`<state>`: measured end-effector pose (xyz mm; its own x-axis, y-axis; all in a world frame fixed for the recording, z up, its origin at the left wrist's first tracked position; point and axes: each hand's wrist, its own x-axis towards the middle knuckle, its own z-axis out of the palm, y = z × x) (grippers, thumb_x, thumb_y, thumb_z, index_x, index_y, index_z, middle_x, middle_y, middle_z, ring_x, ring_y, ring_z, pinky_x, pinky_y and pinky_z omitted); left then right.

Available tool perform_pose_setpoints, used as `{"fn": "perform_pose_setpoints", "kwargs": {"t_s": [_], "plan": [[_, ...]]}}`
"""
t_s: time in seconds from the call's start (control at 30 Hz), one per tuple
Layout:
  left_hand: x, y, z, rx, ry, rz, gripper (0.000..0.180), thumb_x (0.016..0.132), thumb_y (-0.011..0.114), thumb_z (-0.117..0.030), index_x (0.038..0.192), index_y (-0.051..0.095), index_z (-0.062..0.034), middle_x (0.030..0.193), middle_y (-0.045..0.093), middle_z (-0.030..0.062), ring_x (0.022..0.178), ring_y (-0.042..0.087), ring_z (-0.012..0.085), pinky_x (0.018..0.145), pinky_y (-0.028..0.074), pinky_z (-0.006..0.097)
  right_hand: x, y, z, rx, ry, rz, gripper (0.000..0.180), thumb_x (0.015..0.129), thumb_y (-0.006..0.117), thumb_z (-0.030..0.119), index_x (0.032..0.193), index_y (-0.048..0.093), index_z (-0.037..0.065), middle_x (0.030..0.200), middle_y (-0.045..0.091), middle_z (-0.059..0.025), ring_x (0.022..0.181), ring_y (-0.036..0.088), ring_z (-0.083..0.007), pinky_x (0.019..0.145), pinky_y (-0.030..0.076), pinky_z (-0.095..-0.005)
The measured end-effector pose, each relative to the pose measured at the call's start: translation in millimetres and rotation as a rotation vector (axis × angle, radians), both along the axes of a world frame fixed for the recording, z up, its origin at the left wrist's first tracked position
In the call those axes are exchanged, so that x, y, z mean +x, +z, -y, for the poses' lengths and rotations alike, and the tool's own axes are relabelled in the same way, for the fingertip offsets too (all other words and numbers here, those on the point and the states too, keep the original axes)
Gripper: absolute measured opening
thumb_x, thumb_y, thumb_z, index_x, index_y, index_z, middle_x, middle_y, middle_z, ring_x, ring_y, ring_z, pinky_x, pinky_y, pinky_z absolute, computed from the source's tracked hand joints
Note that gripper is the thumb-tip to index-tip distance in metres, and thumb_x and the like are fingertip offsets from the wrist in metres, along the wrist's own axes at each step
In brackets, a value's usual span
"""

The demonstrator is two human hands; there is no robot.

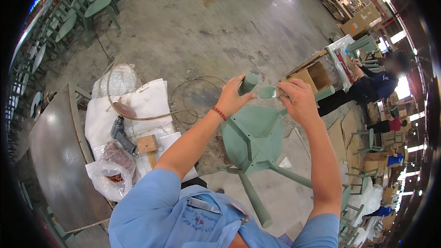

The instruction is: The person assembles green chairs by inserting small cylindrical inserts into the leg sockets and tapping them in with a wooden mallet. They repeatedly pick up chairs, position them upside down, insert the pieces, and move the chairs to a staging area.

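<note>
An upside-down green chair (252, 133) stands in front of me, its seat underside and cross braces showing. Wrapped round the end of one raised chair leg (248, 84) is my left hand (233, 95), with a red bead bracelet at the wrist. My right hand (297, 97) pinches a small flat green piece with a shiny pale end (268, 93), just right of that leg. Its exact kind cannot be made out. Another leg (325, 93) rises beyond my right hand, and two more point back toward me.
At left, a pneumatic driver (120, 134), a wooden mallet (147, 144) and a plastic bag of small parts (110, 178) lie on white padding beside a metal-topped table (62, 165). An air hose (109, 85) loops over the floor. At right, a co-worker (374, 82) stands by an open carton (317, 74).
</note>
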<state>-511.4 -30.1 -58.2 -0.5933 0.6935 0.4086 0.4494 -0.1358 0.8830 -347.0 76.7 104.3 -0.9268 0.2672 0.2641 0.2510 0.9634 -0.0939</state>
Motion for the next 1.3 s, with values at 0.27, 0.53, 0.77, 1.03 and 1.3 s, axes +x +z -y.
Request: {"fn": "perform_pose_setpoints", "kwargs": {"t_s": [0.27,0.53,0.77,1.03,1.3], "plan": [[-15.7,-33.5,-26.4,0.006,-0.075,0.019,0.060,0.078,0.079,-0.031,0.126,0.056,-0.0055,0.120,0.059,0.0160,0.114,0.053,0.0340,0.098,0.042,0.045,-47.6,-21.3,-44.9,0.065,0.102,0.168,0.036,0.073,0.071,0.005,0.108,0.064,0.012,0.107,0.067,-0.0020,0.105,0.057,-0.0263,0.090,0.044,-0.0412],[-16.9,-31.9,-25.4,-0.023,-0.101,0.033,0.061,0.078,0.078,-0.039,0.125,0.057,-0.0060,0.122,0.057,0.0138,0.116,0.050,0.0326,0.100,0.037,0.044,-70.8,-23.5,-56.2,0.006,0.103,0.299,0.035,0.076,0.071,0.008,0.111,0.065,0.010,0.109,0.066,-0.0061,0.106,0.058,-0.0291,0.093,0.045,-0.0407],[-14.6,-28.0,-22.9,-0.054,-0.109,0.088,0.060,0.077,0.079,-0.037,0.124,0.057,-0.0068,0.125,0.055,0.0148,0.119,0.048,0.0328,0.104,0.034,0.044,-60.4,-11.6,-48.0,-0.146,-0.072,0.387,0.033,0.076,0.071,0.015,0.107,0.067,0.006,0.095,0.067,-0.0132,0.090,0.061,-0.0330,0.079,0.048,-0.0424],[-13.1,-24.7,-22.6,-0.017,-0.120,0.147,0.057,0.076,0.079,-0.032,0.124,0.058,-0.0090,0.118,0.060,0.0122,0.122,0.047,0.0292,0.104,0.028,0.045,-47.1,4.8,-25.3,-0.526,-0.357,0.352,0.033,0.077,0.069,0.020,0.105,0.067,0.004,0.086,0.065,-0.0187,0.085,0.062,-0.0376,0.076,0.049,-0.0425],[-29.8,-21.5,-32.2,-0.109,-0.239,0.168,0.054,0.073,0.083,-0.025,0.119,0.059,-0.0066,0.115,0.060,0.0134,0.107,0.056,0.0261,0.090,0.047,0.038,30.8,-29.9,7.9,-0.385,-0.456,0.168,0.033,0.076,0.069,0.015,0.107,0.067,0.002,0.097,0.068,-0.0166,0.084,0.065,-0.0328,0.076,0.051,-0.0397]]}}
